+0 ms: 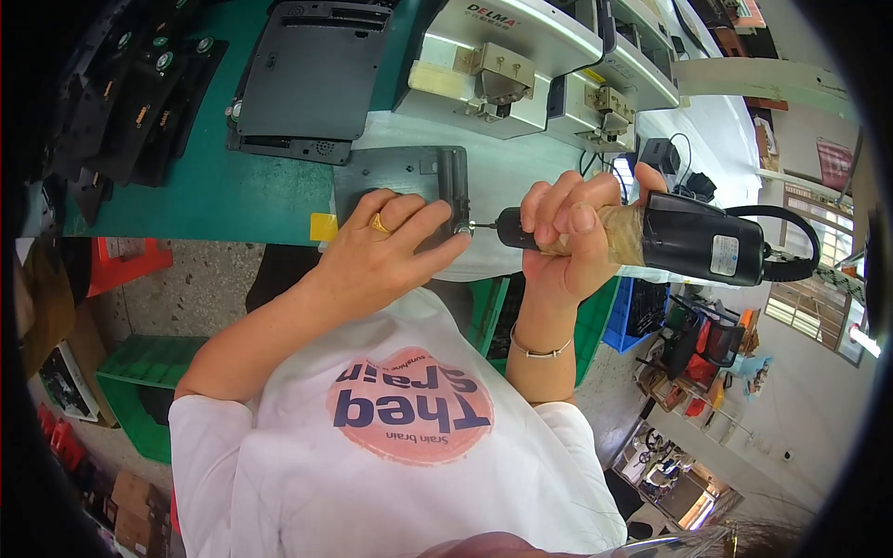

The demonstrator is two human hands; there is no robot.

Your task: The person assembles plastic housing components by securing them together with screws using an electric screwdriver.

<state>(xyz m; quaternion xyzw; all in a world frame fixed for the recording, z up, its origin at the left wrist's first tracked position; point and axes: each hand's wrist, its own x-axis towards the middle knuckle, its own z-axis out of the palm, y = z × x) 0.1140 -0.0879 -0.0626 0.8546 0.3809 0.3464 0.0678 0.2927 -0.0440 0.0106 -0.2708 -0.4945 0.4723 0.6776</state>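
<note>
My right hand point(575, 228) is wrapped round a black electric screwdriver point(693, 237), whose grip is bound with tan tape. The tool lies sideways, its thin bit pointing left at the right edge of a flat dark plastic casing point(395, 170). At the bit's tip is a small shiny spot, probably a screw, close to my left fingertips. My left hand point(386, 237) steadies the casing at the table's near edge, fingers bent over its top and index finger reaching to the bit. The casing's underside and part of its near side are hidden by my hand.
Stacked flat black casings point(312, 79) lie beyond on the green table mat point(209, 191). More dark panels point(139, 112) stand at the far left. Silver-grey machines point(502, 79) line the back. Below are a green crate point(139, 372) and a blue crate point(633, 316).
</note>
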